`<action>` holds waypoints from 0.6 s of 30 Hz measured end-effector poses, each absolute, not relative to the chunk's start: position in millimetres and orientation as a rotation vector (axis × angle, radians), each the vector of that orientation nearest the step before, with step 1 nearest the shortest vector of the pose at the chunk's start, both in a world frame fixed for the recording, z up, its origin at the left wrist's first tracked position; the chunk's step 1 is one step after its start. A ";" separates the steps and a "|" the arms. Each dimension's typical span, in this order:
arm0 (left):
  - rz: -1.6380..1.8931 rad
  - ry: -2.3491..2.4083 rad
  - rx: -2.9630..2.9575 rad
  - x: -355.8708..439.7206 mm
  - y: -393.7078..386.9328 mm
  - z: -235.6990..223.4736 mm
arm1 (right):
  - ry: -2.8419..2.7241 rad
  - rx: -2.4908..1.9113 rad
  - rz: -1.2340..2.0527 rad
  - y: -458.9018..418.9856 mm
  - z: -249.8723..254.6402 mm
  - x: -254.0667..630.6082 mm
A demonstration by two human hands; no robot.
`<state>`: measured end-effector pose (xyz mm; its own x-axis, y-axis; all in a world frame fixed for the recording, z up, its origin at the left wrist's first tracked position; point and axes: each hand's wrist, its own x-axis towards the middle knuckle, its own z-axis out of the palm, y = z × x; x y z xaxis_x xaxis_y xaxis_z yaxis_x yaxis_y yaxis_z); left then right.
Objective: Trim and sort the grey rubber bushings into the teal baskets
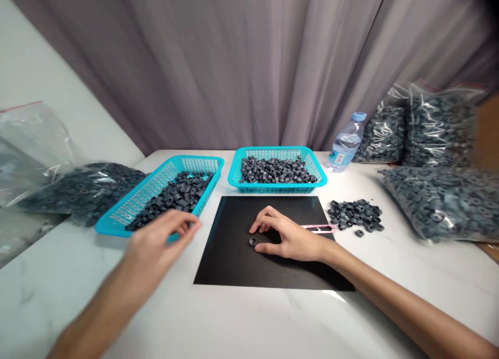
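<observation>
- At the far left, a clear bag (105,184) of dark parts slumps on the table (183,322); the picture's left edge cuts it off.
- Next to it stands the left turquoise basket (163,174), part-filled with small dark parts (175,197). Its near right corner is partly covered by the hand in front.
- The left hand (163,234) is at that corner, fingertips and thumb drawn close together. A dark bit (191,224) shows between them, but blur leaves me unable to tell whether it is gripped.
- To the right lies the black mat (234,270), its near right corner hidden by the right forearm.
- On the mat sits one small round part (252,242), hollow side up, just left of the right thumb tip and well to the right of the left hand. Being round, it shows no long axis. Whether the thumb touches it is hard to make out.
- The far turquoise basket (277,187), beyond the mat, holds more of the same parts.
- The right hand (286,239) is the nearer one: thumb and forefinger spread wide, pointing left, with the part by the gap between them; nothing is seen in its grasp. Its other fingers are partly hidden.
- Right of it, a pink tool (330,229) overlaps the mat's edge, its left end behind the hand.
- A water bottle (345,145) leans at the far right; nearer is a loose pile of parts (353,214).
- Bulging bags (448,203) fill the right side.
</observation>
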<state>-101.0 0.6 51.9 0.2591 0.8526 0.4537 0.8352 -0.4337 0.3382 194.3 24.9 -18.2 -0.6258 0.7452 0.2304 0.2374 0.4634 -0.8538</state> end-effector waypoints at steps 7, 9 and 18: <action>0.771 2.007 2.503 -136.1 40.0 72.4 | -2.074 -0.763 1.090 25.4 -21.6 186.8; 0.793 2.027 2.591 -133.6 34.1 67.6 | -2.068 -0.752 1.070 24.6 -19.7 185.3; 0.846 1.912 2.534 -131.9 20.0 47.6 | -1.977 -0.937 0.880 -15.3 11.4 262.0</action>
